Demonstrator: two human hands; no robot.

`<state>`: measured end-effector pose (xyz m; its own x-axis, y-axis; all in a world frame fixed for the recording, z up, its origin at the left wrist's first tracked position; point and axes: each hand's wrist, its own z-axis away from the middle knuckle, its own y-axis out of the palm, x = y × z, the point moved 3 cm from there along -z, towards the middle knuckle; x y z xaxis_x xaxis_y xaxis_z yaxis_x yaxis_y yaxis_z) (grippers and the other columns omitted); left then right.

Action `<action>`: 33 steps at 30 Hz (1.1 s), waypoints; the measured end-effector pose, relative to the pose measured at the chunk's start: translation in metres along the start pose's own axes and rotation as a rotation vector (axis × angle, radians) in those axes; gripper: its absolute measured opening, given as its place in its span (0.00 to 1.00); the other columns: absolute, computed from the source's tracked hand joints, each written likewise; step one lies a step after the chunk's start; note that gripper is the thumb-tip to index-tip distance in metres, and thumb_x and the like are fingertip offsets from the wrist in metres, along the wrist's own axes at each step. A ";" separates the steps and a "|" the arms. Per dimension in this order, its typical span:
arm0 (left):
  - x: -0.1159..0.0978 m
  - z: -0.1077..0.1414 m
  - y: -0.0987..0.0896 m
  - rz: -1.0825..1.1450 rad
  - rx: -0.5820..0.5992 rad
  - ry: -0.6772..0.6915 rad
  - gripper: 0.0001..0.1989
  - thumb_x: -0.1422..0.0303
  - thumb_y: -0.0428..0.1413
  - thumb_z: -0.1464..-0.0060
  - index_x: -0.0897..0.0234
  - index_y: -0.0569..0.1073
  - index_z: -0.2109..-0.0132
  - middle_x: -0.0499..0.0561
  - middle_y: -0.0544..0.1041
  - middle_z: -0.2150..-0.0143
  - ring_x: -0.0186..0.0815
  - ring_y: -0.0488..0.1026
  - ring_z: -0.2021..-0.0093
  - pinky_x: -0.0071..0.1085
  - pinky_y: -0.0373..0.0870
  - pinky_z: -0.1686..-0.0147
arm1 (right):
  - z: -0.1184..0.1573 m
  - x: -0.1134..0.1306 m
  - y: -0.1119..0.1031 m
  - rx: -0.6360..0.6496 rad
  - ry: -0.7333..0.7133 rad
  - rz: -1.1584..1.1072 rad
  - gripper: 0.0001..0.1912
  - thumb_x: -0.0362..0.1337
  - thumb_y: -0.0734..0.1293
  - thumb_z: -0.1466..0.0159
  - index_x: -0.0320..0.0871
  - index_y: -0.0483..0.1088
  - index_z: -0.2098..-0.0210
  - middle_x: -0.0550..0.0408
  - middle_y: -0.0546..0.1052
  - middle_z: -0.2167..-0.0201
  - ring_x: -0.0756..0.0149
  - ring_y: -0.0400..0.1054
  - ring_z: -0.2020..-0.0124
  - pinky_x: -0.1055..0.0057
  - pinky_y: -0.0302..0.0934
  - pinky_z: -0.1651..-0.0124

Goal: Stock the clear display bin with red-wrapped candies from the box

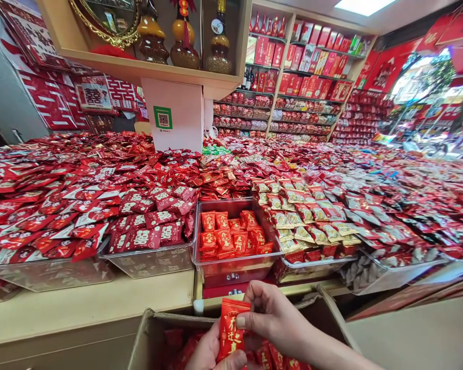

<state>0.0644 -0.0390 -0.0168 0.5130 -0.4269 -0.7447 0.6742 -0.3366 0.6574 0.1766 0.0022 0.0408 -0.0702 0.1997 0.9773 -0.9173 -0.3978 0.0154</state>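
Above an open cardboard box, my two hands hold a red candy packet upright, its gold lettering facing me. My left hand grips its lower part, the thumb across the front. The fingers of my right hand pinch its upper right edge, thumb in front. More red packets lie inside the box below, partly hidden by my hands. Just beyond the box stands a clear plastic bin with similar red packets standing in rows.
Neighbouring clear bins heaped with dark red packets and gold-and-white packets flank the middle bin. A white panel with a QR code stands behind. An overhanging wooden shelf holds gourd-shaped bottles. Stocked shelves line the back wall.
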 end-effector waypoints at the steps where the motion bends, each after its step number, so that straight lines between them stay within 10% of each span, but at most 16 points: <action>1: -0.002 0.001 0.001 -0.029 -0.033 -0.033 0.27 0.63 0.60 0.59 0.62 0.62 0.51 0.55 0.75 0.62 0.42 0.75 0.65 0.30 0.70 0.70 | -0.001 0.001 0.000 -0.008 -0.004 -0.008 0.19 0.43 0.70 0.56 0.39 0.59 0.76 0.62 0.63 0.83 0.78 0.54 0.82 0.79 0.49 0.80; 11: -0.012 0.007 0.008 -0.139 -0.274 -0.115 0.29 0.62 0.60 0.59 0.65 0.57 0.52 0.57 0.75 0.61 0.39 0.75 0.70 0.27 0.69 0.76 | -0.006 0.002 -0.003 0.044 -0.027 -0.015 0.17 0.45 0.67 0.52 0.38 0.62 0.73 0.59 0.67 0.79 0.77 0.57 0.79 0.78 0.52 0.76; 23: -0.011 0.009 -0.002 -0.398 -0.160 -0.095 0.16 0.62 0.53 0.50 0.64 0.63 0.56 0.57 0.76 0.60 0.37 0.73 0.64 0.29 0.66 0.70 | -0.003 0.034 -0.028 -0.131 -0.272 0.192 0.11 0.42 0.63 0.45 0.40 0.61 0.72 0.61 0.63 0.81 0.76 0.56 0.79 0.77 0.54 0.75; 33: 0.000 0.009 0.004 -0.337 -0.201 -0.131 0.22 0.52 0.54 0.57 0.68 0.71 0.64 0.57 0.79 0.69 0.37 0.74 0.71 0.28 0.62 0.73 | 0.003 0.033 -0.013 0.038 -0.232 0.528 0.04 0.35 0.60 0.44 0.40 0.62 0.70 0.59 0.68 0.77 0.75 0.58 0.76 0.79 0.53 0.75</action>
<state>0.0620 -0.0480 -0.0131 0.1823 -0.4285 -0.8850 0.8900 -0.3108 0.3337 0.1871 0.0114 0.0738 -0.4227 -0.2346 0.8753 -0.7665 -0.4228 -0.4835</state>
